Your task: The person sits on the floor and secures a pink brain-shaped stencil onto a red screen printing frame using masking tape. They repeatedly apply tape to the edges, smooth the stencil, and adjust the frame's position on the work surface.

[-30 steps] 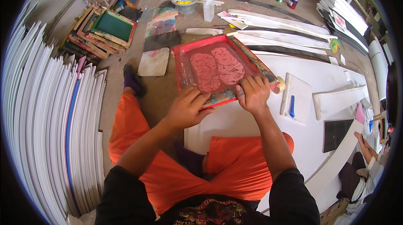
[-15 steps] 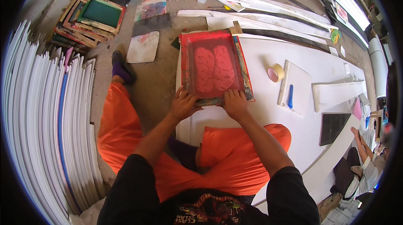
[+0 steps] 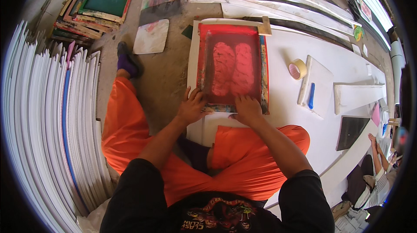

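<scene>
A screen printing frame (image 3: pixel 201 55) lies in front of me, with a red border, dark stained edges and two pink, sole-shaped areas (image 3: pixel 223 70) in its reddish mesh. My left hand (image 3: pixel 192 106) grips its near left corner, fingers over the edge. My right hand (image 3: pixel 247 109) is closed over the near edge toward the right corner. Beneath the frame is a large white board (image 3: pixel 278 42), which shows along the frame's left side. At the far right corner sits a small wooden block (image 3: pixel 264 26).
To the right are a tape roll (image 3: pixel 297 69), a white slab (image 3: pixel 320 87) with a blue-handled tool (image 3: pixel 312 95), and a dark panel (image 3: pixel 350 133). White sheets (image 3: pixel 47 128) stand stacked at left, below piled frames (image 3: pixel 91 11). Another person (image 3: pixel 378 176) sits far right.
The screen frame has straightened and seems to lie flatter, its near edge closer to me. Both hands stay on that edge. The whole view has shifted slightly.
</scene>
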Demonstrator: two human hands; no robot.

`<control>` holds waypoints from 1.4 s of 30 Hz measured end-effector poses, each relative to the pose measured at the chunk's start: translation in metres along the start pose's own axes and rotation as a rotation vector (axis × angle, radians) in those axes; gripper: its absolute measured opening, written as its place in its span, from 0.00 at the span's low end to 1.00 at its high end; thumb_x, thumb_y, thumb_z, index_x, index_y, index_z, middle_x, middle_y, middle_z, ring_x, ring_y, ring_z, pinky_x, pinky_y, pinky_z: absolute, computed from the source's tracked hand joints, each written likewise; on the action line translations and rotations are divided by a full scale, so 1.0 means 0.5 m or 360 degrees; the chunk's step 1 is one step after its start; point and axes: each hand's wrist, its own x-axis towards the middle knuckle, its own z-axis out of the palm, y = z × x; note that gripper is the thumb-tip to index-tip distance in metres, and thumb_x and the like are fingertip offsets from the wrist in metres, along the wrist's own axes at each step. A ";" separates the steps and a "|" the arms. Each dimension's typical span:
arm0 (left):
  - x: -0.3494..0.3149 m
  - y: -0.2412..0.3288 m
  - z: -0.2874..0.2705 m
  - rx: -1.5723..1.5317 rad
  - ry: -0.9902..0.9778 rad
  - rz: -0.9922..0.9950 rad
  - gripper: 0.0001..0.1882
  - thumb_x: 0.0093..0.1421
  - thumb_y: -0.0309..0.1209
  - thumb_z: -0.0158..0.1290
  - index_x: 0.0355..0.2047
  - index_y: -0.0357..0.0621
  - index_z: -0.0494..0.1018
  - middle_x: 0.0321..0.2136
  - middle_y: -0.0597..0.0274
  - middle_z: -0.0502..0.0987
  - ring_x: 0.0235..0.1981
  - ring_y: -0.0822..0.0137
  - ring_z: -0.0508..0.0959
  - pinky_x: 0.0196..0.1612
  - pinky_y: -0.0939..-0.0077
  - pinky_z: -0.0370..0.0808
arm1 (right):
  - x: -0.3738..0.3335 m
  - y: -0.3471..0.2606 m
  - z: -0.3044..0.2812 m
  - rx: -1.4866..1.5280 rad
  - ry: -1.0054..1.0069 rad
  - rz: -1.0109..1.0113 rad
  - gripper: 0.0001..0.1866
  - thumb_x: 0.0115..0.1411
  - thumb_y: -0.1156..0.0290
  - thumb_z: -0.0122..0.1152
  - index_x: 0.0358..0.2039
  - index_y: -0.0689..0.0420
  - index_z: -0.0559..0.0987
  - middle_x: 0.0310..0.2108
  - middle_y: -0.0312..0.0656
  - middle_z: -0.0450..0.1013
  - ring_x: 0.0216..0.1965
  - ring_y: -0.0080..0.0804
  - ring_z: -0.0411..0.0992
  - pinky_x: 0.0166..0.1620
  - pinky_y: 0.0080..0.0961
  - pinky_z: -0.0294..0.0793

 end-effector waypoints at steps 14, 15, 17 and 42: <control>0.023 0.027 0.018 -0.0005 -0.0047 -0.0060 0.32 0.51 0.55 0.69 0.52 0.54 0.81 0.55 0.56 0.71 0.62 0.49 0.68 0.73 0.34 0.53 | 0.031 0.313 -0.096 0.0436 0.1081 0.1116 0.28 0.49 0.60 0.81 0.48 0.57 0.81 0.50 0.49 0.77 0.56 0.52 0.73 0.55 0.48 0.78; 0.020 0.020 0.017 -0.0016 -0.0047 -0.0050 0.33 0.50 0.56 0.69 0.52 0.53 0.81 0.55 0.56 0.71 0.62 0.49 0.68 0.73 0.34 0.54 | 0.031 0.345 -0.116 0.0381 0.0952 0.1430 0.36 0.46 0.59 0.84 0.52 0.58 0.76 0.55 0.51 0.72 0.58 0.54 0.70 0.56 0.49 0.76; 0.021 0.012 0.017 -0.0044 -0.0039 -0.0022 0.36 0.48 0.58 0.69 0.53 0.52 0.80 0.54 0.56 0.71 0.61 0.48 0.68 0.72 0.34 0.54 | 0.028 0.397 -0.109 0.0406 0.1262 0.1842 0.48 0.45 0.57 0.85 0.62 0.59 0.67 0.58 0.57 0.66 0.61 0.59 0.65 0.62 0.52 0.71; 0.400 0.128 -0.168 -0.1052 0.0297 -0.0017 0.19 0.60 0.37 0.68 0.49 0.46 0.80 0.50 0.52 0.78 0.52 0.47 0.76 0.58 0.55 0.73 | -0.015 0.336 -0.207 0.1272 0.1260 0.1052 0.30 0.50 0.59 0.82 0.47 0.63 0.81 0.40 0.51 0.84 0.43 0.42 0.83 0.48 0.37 0.81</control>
